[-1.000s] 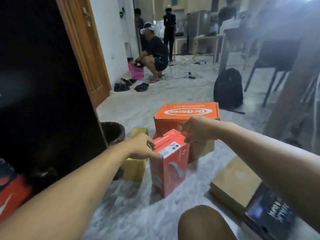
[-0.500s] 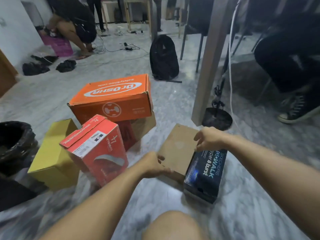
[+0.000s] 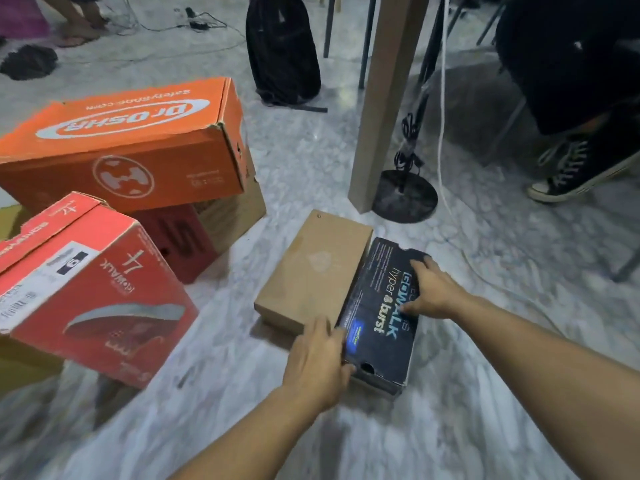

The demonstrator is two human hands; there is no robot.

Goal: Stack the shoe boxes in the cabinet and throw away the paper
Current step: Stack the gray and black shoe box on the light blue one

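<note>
Far left on the marble floor (image 3: 304,161) sits the red box (image 3: 93,289), tipped on its side, its printing reading "GOWALK" and "14", with a white label too blurred to read. Behind it the big orange box (image 3: 128,143) rides on top of darker boxes, "Dr.OSHA" across its lid and "SafetyShoe.com" in small type. None of these is anywhere near a cabinet, and no cabinet or loose paper shows here, so by my read the stacking has barely begun.

Centre stage, a plain brown box (image 3: 311,271) lies flat, no legible print. The left hand (image 3: 317,362) is at its near corner, fingers curled against the edge of the neighbouring black box (image 3: 381,313), gripping that side. The lid reads "GOWALK hyper burst". The right hand (image 3: 433,292) presses on the lid's far side, fingers bent over it. Looks like this one is next to be lifted.

Further right, a wooden post (image 3: 381,98) and a sneaker (image 3: 581,168).
</note>
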